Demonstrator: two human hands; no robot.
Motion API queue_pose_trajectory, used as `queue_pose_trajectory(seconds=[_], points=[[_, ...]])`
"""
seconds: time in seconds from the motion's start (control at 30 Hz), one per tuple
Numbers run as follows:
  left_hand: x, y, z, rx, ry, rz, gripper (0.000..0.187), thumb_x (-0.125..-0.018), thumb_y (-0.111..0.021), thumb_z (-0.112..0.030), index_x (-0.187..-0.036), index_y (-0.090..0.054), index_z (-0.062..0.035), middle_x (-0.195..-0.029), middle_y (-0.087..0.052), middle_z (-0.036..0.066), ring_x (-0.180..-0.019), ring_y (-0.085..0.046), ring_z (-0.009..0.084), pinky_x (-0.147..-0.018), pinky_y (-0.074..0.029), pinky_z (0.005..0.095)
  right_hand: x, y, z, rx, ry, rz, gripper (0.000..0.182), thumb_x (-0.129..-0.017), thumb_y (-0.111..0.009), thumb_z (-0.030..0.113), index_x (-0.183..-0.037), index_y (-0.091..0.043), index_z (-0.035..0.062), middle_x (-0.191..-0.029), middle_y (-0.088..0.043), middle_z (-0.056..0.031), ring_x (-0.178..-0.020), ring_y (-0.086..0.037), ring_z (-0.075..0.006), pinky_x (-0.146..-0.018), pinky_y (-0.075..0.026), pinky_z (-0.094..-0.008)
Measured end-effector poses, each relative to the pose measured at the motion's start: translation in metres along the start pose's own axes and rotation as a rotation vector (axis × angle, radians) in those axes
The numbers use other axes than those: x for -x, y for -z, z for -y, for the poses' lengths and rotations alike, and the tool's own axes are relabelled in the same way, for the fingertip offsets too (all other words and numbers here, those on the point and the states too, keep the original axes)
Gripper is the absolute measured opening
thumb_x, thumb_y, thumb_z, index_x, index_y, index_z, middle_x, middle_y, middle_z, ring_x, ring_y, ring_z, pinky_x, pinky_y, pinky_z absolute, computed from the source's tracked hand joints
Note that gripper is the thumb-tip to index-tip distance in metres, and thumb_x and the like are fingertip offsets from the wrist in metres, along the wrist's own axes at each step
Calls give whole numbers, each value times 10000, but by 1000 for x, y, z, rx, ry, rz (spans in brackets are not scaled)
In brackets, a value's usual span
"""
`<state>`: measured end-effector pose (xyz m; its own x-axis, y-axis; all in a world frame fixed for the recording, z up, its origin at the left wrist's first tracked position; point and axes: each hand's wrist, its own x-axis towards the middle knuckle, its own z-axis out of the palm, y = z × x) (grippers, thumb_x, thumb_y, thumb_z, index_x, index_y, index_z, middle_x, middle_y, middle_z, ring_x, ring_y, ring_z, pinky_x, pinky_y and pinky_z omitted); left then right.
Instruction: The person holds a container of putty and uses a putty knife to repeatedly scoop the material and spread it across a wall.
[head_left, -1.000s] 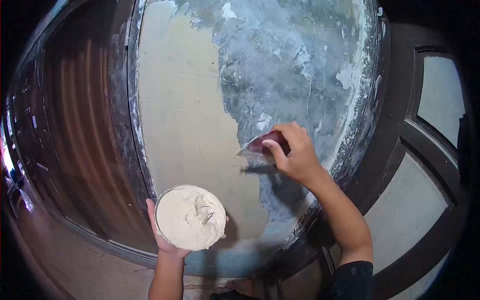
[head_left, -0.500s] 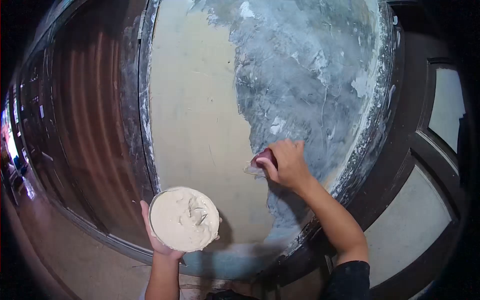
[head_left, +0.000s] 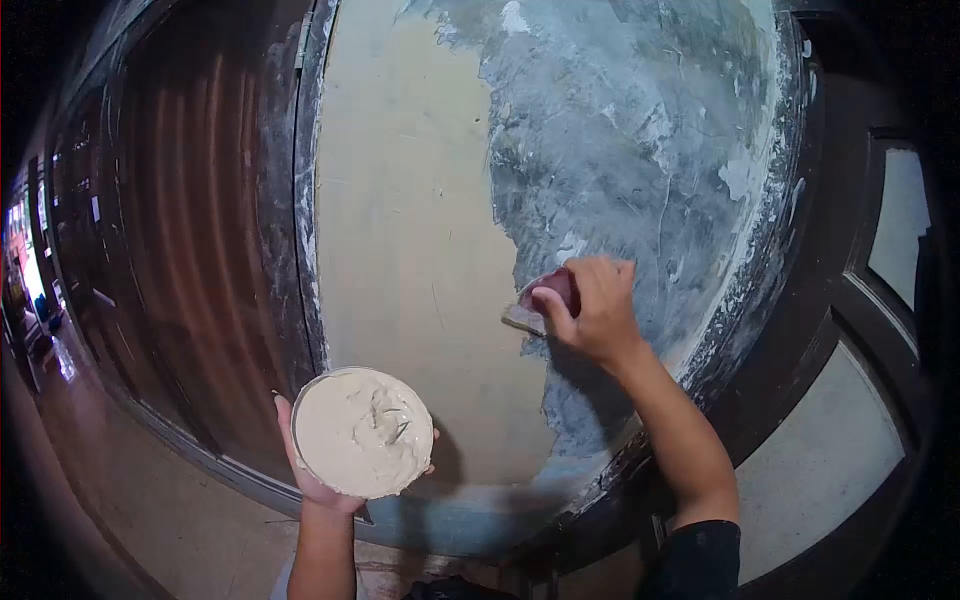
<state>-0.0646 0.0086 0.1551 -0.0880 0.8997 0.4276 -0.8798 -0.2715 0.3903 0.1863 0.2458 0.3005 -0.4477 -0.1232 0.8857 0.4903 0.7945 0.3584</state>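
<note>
My left hand (head_left: 323, 492) holds a round tub (head_left: 303, 398) from below and the side, its thumb along the left edge. Soft cream putty (head_left: 345, 435) fills it, with ridges and a hollow right of centre. In my right hand (head_left: 607, 312) is a putty knife (head_left: 556, 288) with a dark red handle, gripped between thumb and fingers. The putty-edged blade lies close to the wall, right where the smooth cream coat (head_left: 405, 230) meets the rough blue-grey surface (head_left: 600, 150).
A dark wooden panel (head_left: 180, 230) with a frame borders the wall on the left. Dark framing with pale panels (head_left: 825, 455) stands at the right. Brownish floor (head_left: 130, 495) shows at the lower left, and a bright opening (head_left: 25, 250) lies far left.
My right hand and the putty knife have moved up and slightly right, and the blade has turned. The tub has shifted slightly up and left, while the view has swung a little.
</note>
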Motion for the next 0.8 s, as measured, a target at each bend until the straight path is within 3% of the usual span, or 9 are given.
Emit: queue_pose_trajectory(seconds=[0.03,0.07,0.17,0.3,0.37,0.47,0.57,0.7,0.8], points=[[0,-4,-1,-63,-7,-14,1146,-867,-361,-952,-1601,-408,-73,-1568,-433,345,-1317,-434,718,-916,-442,867,6,2,4,-37,22,75,283,-903,-773,364,-999,-683,113,-857,-628,-44,-829,-584,-264,-814,-347,-459],[3,-13,0,13,-21,-51,1106,-894,-304,-939,-1572,-438,-74,-1507,-509,314,-1231,-547,657,-892,-486,838,13,1,9,22,88,158,298,-896,-778,373,-1009,-686,113,-857,-623,-43,-824,-585,-265,-817,-347,-458],[4,-11,0,17,-8,-38,1111,-892,-302,-942,-1578,-433,-77,-1521,-497,312,-1256,-524,665,-903,-474,844,9,-8,8,40,73,157,308,-898,-777,377,-1010,-685,106,-858,-618,-45,-818,-584,-266,-810,-347,-452],[5,-14,-1,28,3,-6,1117,-888,-302,-945,-1590,-423,-85,-1550,-473,309,-1294,-486,680,-941,-426,869,-17,-1,-6,28,-38,-146,327,-875,-803,372,-987,-679,91,-842,-620,-48,-790,-578,-267,-789,-345,-431],[6,-11,-4,17,8,-5,1116,-888,-305,-945,-1594,-422,-89,-1556,-473,303,-1298,-486,677,-947,-427,866,0,2,3,-68,40,19,311,-858,-811,363,-976,-676,108,-836,-615,-46,-786,-576,-257,-787,-343,-429],[9,-7,-5,-4,-20,-9,1104,-891,-314,-940,-1588,-432,-92,-1546,-485,302,-1288,-504,667,-933,-445,857,20,-9,10,96,194,218,291,-880,-782,393,-960,-669,137,-841,-610,-37,-802,-573,-250,-793,-343,-433],[8,-11,-4,-29,-33,0,1086,-901,-319,-929,-1587,-429,-95,-1538,-493,297,-1255,-528,663,-918,-462,849,-13,-11,-7,91,32,-63,321,-885,-784,417,-973,-670,130,-832,-607,-38,-779,-572,-247,-796,-348,-434],[10,-9,-1,-102,-27,3,1075,-915,-318,-915,-1571,-442,-72,-1524,-511,290,-1256,-545,638,-917,-468,844,-12,1,-20,48,18,-198,337,-881,-789,425,-969,-677,120,-818,-605,-34,-769,-573,-244,-789,-345,-431],[11,0,5,-58,-83,-119,1048,-932,-316,-896,-1553,-467,-65,-1514,-525,278,-1260,-565,599,-915,-474,839,27,8,-3,14,206,186,329,-878,-793,420,-950,-683,118,-798,-588,-34,-756,-562,-244,-775,-338,-427]])
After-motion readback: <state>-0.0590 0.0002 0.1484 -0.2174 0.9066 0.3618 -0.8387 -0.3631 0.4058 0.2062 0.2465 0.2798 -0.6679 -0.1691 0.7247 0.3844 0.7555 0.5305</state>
